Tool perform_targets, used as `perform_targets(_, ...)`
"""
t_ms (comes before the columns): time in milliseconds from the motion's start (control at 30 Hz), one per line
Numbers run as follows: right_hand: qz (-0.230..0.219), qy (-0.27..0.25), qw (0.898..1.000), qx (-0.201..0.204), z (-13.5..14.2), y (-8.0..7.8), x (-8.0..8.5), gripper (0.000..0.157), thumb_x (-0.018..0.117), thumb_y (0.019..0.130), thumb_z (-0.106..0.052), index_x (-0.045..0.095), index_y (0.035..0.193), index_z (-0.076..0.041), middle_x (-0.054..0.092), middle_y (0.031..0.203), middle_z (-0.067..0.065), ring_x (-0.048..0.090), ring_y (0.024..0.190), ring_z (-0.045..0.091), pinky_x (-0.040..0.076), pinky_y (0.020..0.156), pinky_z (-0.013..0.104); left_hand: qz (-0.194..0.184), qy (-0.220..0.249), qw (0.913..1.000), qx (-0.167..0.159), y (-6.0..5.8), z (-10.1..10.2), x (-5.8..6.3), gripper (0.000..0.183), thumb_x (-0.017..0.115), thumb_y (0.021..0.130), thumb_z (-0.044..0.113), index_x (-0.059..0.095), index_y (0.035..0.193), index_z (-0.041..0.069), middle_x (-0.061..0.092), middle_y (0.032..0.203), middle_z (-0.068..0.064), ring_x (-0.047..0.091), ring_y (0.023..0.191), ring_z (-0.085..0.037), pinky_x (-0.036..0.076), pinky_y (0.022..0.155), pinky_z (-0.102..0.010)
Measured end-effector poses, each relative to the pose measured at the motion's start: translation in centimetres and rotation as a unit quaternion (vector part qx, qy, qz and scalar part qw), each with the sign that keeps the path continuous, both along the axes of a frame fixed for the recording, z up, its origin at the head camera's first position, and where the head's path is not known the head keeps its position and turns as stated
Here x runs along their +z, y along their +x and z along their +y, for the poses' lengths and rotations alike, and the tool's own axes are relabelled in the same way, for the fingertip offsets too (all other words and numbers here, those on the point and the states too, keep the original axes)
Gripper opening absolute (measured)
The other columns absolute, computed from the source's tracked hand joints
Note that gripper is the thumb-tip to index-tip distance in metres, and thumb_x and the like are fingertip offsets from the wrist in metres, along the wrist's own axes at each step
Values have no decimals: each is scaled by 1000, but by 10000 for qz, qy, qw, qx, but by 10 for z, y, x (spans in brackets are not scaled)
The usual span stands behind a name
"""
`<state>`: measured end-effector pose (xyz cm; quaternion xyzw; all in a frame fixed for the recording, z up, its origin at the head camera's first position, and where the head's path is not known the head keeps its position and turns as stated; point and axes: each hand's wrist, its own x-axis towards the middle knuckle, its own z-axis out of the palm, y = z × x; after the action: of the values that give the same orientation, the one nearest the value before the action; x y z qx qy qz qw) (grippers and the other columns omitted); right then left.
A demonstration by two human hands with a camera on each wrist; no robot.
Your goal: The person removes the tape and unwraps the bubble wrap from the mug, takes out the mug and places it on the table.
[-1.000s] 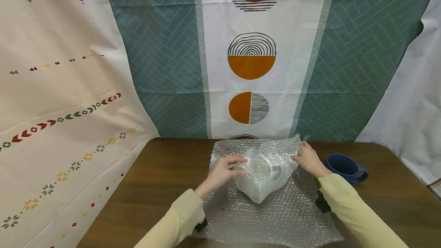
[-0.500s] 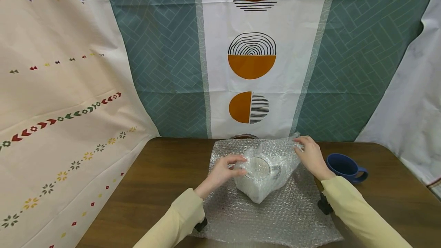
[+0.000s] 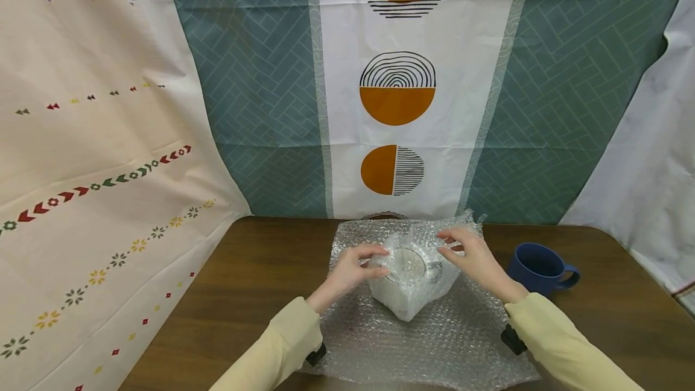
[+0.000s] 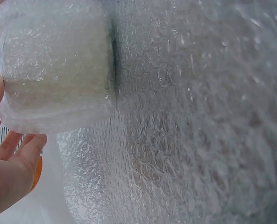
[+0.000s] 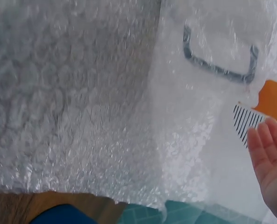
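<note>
A pale mug (image 3: 407, 265) wrapped in bubble wrap stands mid-table; its round rim and dark-edged handle (image 5: 217, 67) show through the plastic. My left hand (image 3: 353, 270) holds it at the left side, thumb and fingers curved around the wrap, as the left wrist view also shows at the hand (image 4: 12, 172). On the other side, my right hand (image 3: 478, 261) hovers by the handle with fingers extended and slightly bent, gripping nothing. In the right wrist view, the right hand's fingers (image 5: 266, 144) look apart from the plastic. Under the mug lies the bubble wrap sheet (image 3: 429, 349).
A blue mug (image 3: 537, 267) stands on the brown wooden table (image 3: 260, 258) to the right, close to my right forearm, its handle pointing right. Patterned cloths (image 3: 412, 137) hang behind the table and along both sides. The sheet's loose corner (image 3: 469, 217) sticks up at the back right.
My right hand has let go of the wrap's back right corner and moved left toward the wrapped mug's handle. The left hand and the mug stay put.
</note>
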<state>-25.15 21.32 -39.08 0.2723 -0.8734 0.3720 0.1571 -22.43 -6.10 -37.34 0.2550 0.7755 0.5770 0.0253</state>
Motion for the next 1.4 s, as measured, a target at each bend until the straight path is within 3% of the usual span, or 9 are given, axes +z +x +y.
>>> perform_targets(67, -56, 4, 9999, 115, -2, 1, -1, 29, 64, 85, -8, 58, 113, 0, 55, 108, 9, 53, 93, 28, 47, 76, 40, -8, 15, 10000, 2, 0, 0, 0, 33, 68, 79, -1, 60, 110, -8, 50, 121, -23, 44, 113, -35, 36, 90, -51)
perform_targets(333, -180, -115, 9987, 470, -7, 6, 1, 33, 64, 86, -21, 59, 112, -3, 55, 109, 5, 53, 96, 26, 46, 78, 43, 87, -75, 9998, 171, -20, -2, -29, 34, 72, 77, 8, 64, 110, 1, 54, 119, -11, 47, 111, -26, 39, 89, -45)
perform_targets(467, -114, -59, 9981, 603, -8, 8, 0, 35, 66, 84, -25, 60, 112, -5, 54, 110, 3, 53, 97, 26, 47, 78, 42, 83, -127, 9997, 187, -18, -2, -26, 34, 72, 78, 7, 64, 110, 1, 55, 118, -11, 47, 111, -25, 39, 89, -45)
perform_targets(700, -52, 89, 9971, 754, -12, 10, -2, 40, 70, 80, -29, 60, 112, -7, 54, 109, 1, 52, 98, 26, 46, 79, 42, 38, -16, 10000, 39, -1, -2, -2, 33, 69, 78, -2, 60, 109, -9, 51, 119, -23, 45, 112, -35, 36, 89, -52)
perform_targets(867, -108, 220, 9973, 698, -16, 12, -3, 47, 72, 77, -33, 60, 114, -6, 53, 111, 4, 51, 99, 27, 45, 79, 46, 38, -136, 9999, 55, 2, -2, 4, 32, 68, 79, -1, 60, 110, -9, 51, 119, -22, 45, 112, -35, 37, 89, -51)
perform_targets(1167, -249, 383, 9962, 745, -19, 12, -4, 53, 71, 77, -36, 59, 117, -3, 52, 112, 7, 50, 100, 28, 46, 74, 43, 57, -163, 9998, 52, -3, -2, -2, 33, 69, 80, 2, 61, 111, -6, 52, 120, -20, 45, 111, -35, 37, 88, -52)
perform_targets(1400, -384, 611, 9944, 776, -19, 13, -6, 54, 69, 78, -35, 59, 117, 0, 51, 112, 10, 52, 96, 27, 48, 67, 36, 439, -810, 9957, 106, -19, -1, -20, 33, 71, 80, 14, 64, 110, 4, 56, 115, -6, 48, 108, -25, 43, 85, -43)
